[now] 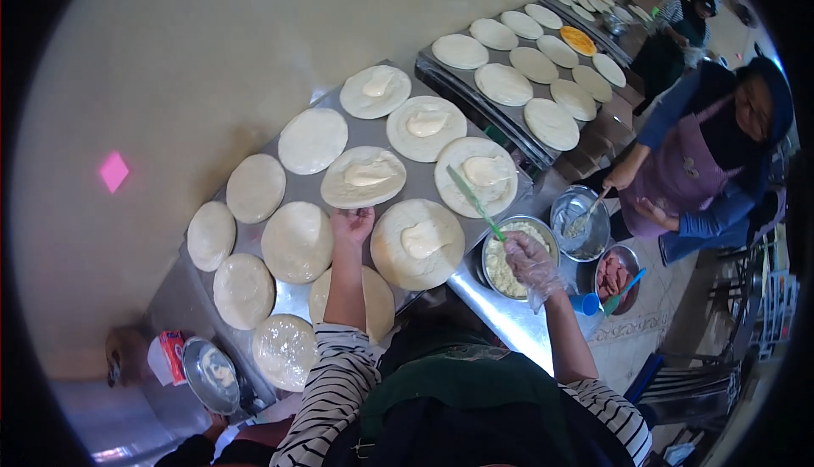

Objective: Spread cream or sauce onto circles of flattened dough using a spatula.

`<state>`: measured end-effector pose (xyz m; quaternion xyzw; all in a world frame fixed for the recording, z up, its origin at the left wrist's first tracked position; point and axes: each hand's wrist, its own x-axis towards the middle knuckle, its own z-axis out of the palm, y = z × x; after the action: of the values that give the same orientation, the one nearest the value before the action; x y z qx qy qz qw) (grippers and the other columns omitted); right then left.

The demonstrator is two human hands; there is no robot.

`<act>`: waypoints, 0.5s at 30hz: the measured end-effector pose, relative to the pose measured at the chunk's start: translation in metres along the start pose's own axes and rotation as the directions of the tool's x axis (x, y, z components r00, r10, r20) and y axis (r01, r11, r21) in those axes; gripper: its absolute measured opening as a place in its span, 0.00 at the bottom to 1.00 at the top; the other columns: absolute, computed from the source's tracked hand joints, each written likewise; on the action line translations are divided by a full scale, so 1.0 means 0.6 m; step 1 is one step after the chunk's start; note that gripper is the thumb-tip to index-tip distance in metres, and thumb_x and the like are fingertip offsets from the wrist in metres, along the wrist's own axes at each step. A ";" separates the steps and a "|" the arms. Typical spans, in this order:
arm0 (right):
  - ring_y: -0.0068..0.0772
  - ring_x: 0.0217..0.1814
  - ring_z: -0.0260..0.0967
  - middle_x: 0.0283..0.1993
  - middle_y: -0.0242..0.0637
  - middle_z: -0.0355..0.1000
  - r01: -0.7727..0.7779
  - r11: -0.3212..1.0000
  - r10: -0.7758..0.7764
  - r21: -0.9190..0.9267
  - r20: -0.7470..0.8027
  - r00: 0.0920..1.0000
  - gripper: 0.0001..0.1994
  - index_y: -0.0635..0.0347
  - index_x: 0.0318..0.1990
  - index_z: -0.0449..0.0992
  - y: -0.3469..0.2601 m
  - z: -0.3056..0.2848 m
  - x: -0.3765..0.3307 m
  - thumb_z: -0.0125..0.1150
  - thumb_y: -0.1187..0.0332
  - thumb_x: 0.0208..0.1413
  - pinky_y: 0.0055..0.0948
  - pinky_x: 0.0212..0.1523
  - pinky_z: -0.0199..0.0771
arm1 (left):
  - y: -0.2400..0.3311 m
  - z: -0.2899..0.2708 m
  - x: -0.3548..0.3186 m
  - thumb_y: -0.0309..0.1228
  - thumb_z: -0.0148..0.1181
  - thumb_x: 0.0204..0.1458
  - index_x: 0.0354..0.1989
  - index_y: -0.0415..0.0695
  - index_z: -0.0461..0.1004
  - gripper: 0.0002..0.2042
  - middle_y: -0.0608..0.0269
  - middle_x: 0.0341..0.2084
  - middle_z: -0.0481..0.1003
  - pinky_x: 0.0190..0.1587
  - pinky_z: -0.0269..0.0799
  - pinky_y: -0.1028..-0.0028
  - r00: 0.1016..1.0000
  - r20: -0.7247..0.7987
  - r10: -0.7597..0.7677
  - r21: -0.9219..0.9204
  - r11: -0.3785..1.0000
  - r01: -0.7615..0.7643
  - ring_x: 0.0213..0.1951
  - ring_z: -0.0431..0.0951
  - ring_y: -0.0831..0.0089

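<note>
My bare left hand (352, 225) grips the near edge of a flat dough round (339, 193), fingers beneath it. That round is topped with a pale creamy spread (370, 171), and its near side looks slightly raised. In a clear plastic glove, my right hand (529, 260) holds a green spatula (477, 201). The spatula's blade lies over the right-hand dough round (454, 199), beside its dollop of cream (486, 170). Just below my right hand stands a metal bowl (507, 290) of pale crumbly filling. Another cream-topped round (393, 251) rests between my hands.
Several plain dough rounds (296, 242) cover the metal table. A second table (459, 80) behind holds more. At the right, a co-worker (691, 162) stirs a metal bowl (598, 244). Nearby are a bowl of pink pieces (614, 280) and a blue cup (584, 303). Another pan (210, 374) stands lower left.
</note>
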<state>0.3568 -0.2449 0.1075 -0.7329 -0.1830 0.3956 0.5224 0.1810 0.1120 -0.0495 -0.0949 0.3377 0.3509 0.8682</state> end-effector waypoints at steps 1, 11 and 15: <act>0.11 0.22 0.57 0.25 0.18 0.62 0.010 0.995 -0.021 0.095 0.121 0.992 0.11 0.57 0.51 0.75 -0.005 0.016 -0.005 0.55 0.64 0.67 0.16 0.22 0.57 | 0.028 -0.024 0.011 0.47 0.43 0.65 0.56 0.42 0.70 0.23 0.54 0.48 0.75 0.53 0.76 0.57 0.979 0.195 0.067 0.096 0.992 -0.087 0.45 0.77 0.64; 0.12 0.30 0.61 0.33 0.22 0.67 0.034 0.998 -0.047 0.059 0.232 0.972 0.11 0.56 0.52 0.73 0.012 0.038 -0.027 0.58 0.68 0.65 0.15 0.32 0.65 | -0.035 0.073 -0.105 0.47 0.40 0.67 0.67 0.47 0.60 0.25 0.56 0.63 0.66 0.62 0.70 0.53 0.880 0.404 0.250 0.052 0.954 -0.294 0.62 0.69 0.60; 0.28 0.39 0.73 0.40 0.32 0.75 0.458 0.835 -0.380 -0.305 0.282 0.881 0.11 0.57 0.53 0.73 -0.026 0.064 0.029 0.57 0.69 0.64 0.29 0.39 0.73 | -0.091 0.031 -0.179 0.48 0.39 0.67 0.67 0.48 0.60 0.26 0.56 0.64 0.65 0.63 0.68 0.52 0.865 0.420 0.273 0.107 0.932 -0.346 0.63 0.68 0.60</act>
<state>0.3402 -0.2033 0.1095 -0.7122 -0.4637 0.3052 0.4296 0.1708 0.0210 0.0304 0.1123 0.1947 0.4663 0.8556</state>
